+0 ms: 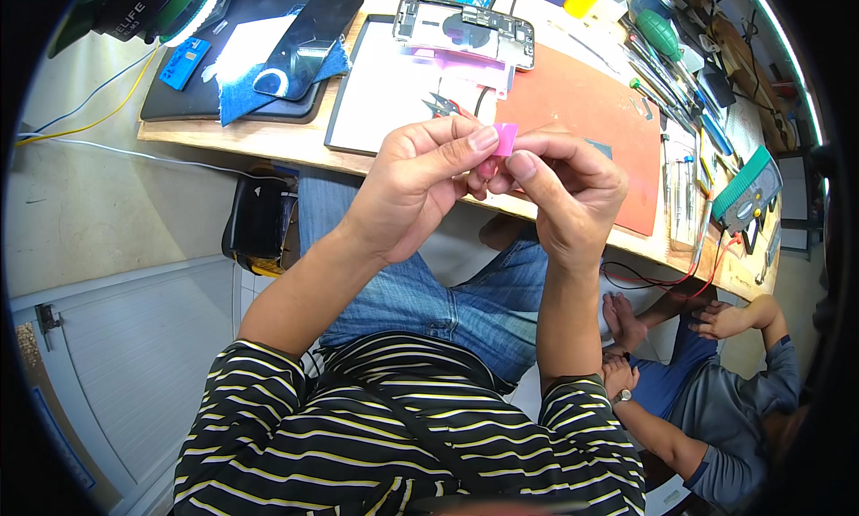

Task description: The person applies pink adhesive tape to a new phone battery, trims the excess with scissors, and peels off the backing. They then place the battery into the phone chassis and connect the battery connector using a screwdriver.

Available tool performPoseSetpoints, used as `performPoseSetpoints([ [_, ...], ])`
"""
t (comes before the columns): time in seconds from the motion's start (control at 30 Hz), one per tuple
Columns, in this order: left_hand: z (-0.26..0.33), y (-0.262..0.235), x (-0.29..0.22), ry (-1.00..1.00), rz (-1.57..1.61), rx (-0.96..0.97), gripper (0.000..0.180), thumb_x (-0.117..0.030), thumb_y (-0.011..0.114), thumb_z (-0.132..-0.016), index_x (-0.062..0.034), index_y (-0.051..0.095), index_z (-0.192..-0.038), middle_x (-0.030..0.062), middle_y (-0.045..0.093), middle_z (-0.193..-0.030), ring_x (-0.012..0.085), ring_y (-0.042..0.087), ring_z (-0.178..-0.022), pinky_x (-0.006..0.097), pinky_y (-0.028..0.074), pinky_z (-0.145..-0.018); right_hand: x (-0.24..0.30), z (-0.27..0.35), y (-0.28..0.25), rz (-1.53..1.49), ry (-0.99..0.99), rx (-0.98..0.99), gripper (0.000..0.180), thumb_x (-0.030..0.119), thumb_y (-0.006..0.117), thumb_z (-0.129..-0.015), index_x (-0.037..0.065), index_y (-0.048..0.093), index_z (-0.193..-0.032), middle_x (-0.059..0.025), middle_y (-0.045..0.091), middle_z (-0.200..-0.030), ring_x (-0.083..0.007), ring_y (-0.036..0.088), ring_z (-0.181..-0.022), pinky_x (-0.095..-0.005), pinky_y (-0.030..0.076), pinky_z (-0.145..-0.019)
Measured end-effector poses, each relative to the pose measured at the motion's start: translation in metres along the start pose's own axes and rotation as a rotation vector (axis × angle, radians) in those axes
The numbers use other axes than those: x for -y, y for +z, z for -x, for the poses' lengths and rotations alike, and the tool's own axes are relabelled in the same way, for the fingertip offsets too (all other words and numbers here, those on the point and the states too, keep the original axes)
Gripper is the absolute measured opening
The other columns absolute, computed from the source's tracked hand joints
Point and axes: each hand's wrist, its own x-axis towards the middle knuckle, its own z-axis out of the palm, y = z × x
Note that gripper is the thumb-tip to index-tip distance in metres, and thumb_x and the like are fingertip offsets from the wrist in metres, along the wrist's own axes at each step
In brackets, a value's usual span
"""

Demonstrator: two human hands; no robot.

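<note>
My left hand (416, 180) and my right hand (568, 189) meet in front of the wooden workbench edge (268, 140). Between their thumbs and fingertips they pinch a small pink strip (506, 138), thin like tape or film. Past the hands, an opened phone body (465, 28) with its inner parts showing lies on a white mat (376, 86). Small black-handled snips (441, 106) lie on that mat just above my left thumb.
An orange work mat (582, 104) covers the bench's right part, with screwdrivers and tweezers (667, 77) beside it. A dark phone screen (309, 42) rests on blue cloth at the left. A black bag (258, 221) sits under the bench. Another person (716, 382) sits low right.
</note>
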Motion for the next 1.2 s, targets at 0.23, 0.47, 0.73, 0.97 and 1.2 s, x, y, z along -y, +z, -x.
performPoseSetpoints([
  [0.23,0.000,0.001,0.005,0.052,-0.059,-0.014,0.014,-0.018,0.074,-0.097,-0.0046,0.070,-0.100,0.0026,0.068,-0.091,0.0095,0.061,-0.084,0.026,0.047,-0.078,0.003,-0.001,-0.004,-0.114,0.205,0.007,0.016,0.006,0.069,-0.095,-0.009,0.066,-0.099,-0.0105,0.068,-0.080,-0.0119,0.065,-0.063,-0.0240,0.057,-0.058],
  [0.47,-0.003,-0.005,0.004,0.085,-0.159,0.016,0.025,-0.011,0.078,-0.092,-0.0021,0.066,-0.112,0.0099,0.069,-0.109,0.0165,0.065,-0.098,0.032,0.052,-0.090,0.002,-0.001,-0.009,-0.394,0.534,0.040,0.018,0.012,0.065,-0.095,-0.007,0.066,-0.097,-0.0060,0.063,-0.073,-0.0086,0.057,-0.053,-0.0235,0.051,-0.042],
  [0.73,0.002,-0.013,0.003,0.174,-0.358,0.088,0.022,-0.007,0.085,-0.082,-0.0027,0.075,-0.101,0.0034,0.063,-0.102,0.0118,0.055,-0.094,0.027,0.044,-0.082,-0.002,0.010,-0.010,-0.493,0.685,0.058,0.015,0.010,0.066,-0.093,-0.004,0.067,-0.096,-0.0030,0.062,-0.072,-0.0065,0.053,-0.049,-0.0229,0.051,-0.039],
  [0.97,0.012,-0.003,-0.008,0.007,-0.344,-0.046,0.013,-0.003,0.082,-0.082,-0.0018,0.072,-0.090,0.0033,0.060,-0.091,0.0096,0.057,-0.082,0.022,0.045,-0.071,0.007,0.026,-0.014,-0.037,0.580,0.084,0.014,0.014,0.073,-0.095,0.001,0.070,-0.099,0.0014,0.065,-0.077,-0.0026,0.055,-0.053,-0.0183,0.043,-0.044],
  [1.2,-0.025,0.024,-0.007,-0.082,-0.601,-0.161,0.012,-0.009,0.079,-0.088,-0.0002,0.071,-0.091,0.0024,0.067,-0.073,0.0043,0.056,-0.058,0.020,0.041,-0.053,0.067,-0.011,-0.082,0.725,0.276,-0.062,0.023,0.023,0.076,-0.092,0.003,0.074,-0.103,0.0016,0.070,-0.082,-0.0025,0.060,-0.070,-0.0185,0.044,-0.055],
])
